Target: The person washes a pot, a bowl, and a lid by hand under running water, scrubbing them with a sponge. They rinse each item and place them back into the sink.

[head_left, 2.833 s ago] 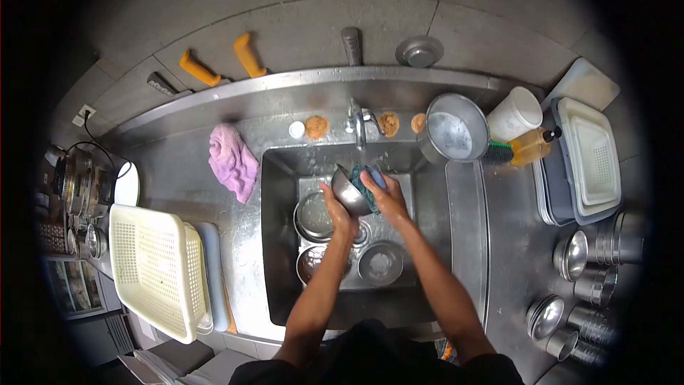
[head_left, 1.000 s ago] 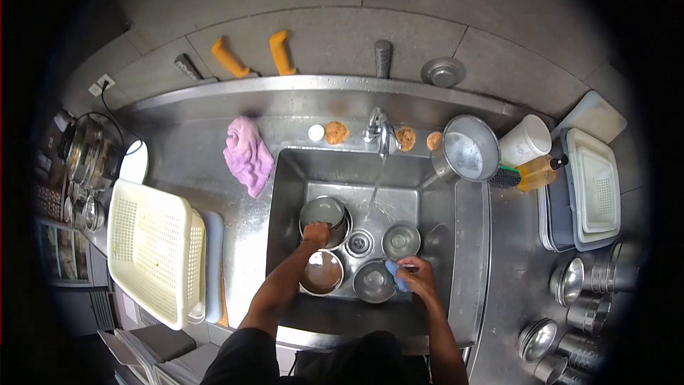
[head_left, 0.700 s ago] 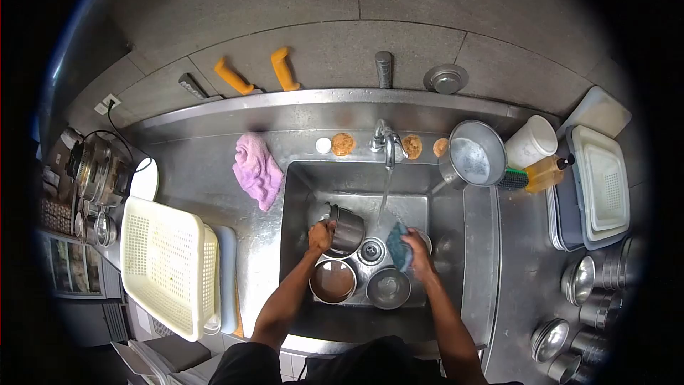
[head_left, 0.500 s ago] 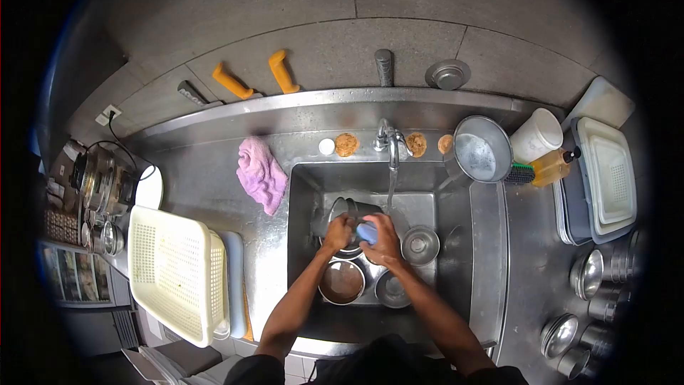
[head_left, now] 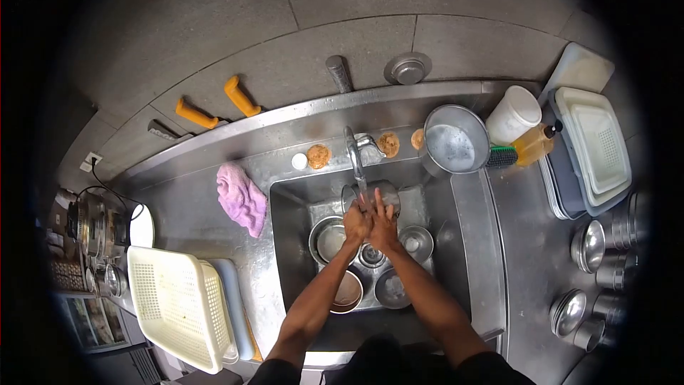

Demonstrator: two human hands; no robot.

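Note:
My left hand [head_left: 357, 224] is closed at the near rim of a metal pot [head_left: 389, 199], under the faucet [head_left: 354, 157]. Close beside it, my right hand [head_left: 383, 229] reaches over the same pot with its fingers stretched and apart. Both hands hide much of the pot. In the sink [head_left: 285, 242] around them, a wide metal pan [head_left: 314, 242] lies to the left and a pan with brownish contents [head_left: 348, 291] sits nearer me. To the right are a metal bowl [head_left: 416, 242] and another bowl [head_left: 392, 289]. The drain [head_left: 372, 255] shows below my hands.
A pink towel [head_left: 241, 199] and cream plastic baskets [head_left: 174, 306] lie left of the sink. Scrub pads [head_left: 318, 157] line the back ledge. A large metal pot [head_left: 456, 148], white tub [head_left: 513, 115], soap bottle [head_left: 534, 145] and brush [head_left: 502, 157] stand right. Stacked bowls [head_left: 570, 312] are further right.
The pot has moved away from me to beneath the faucet, uncovering the wide pan. The bluish thing in my right hand is no longer visible. My view has turned slightly.

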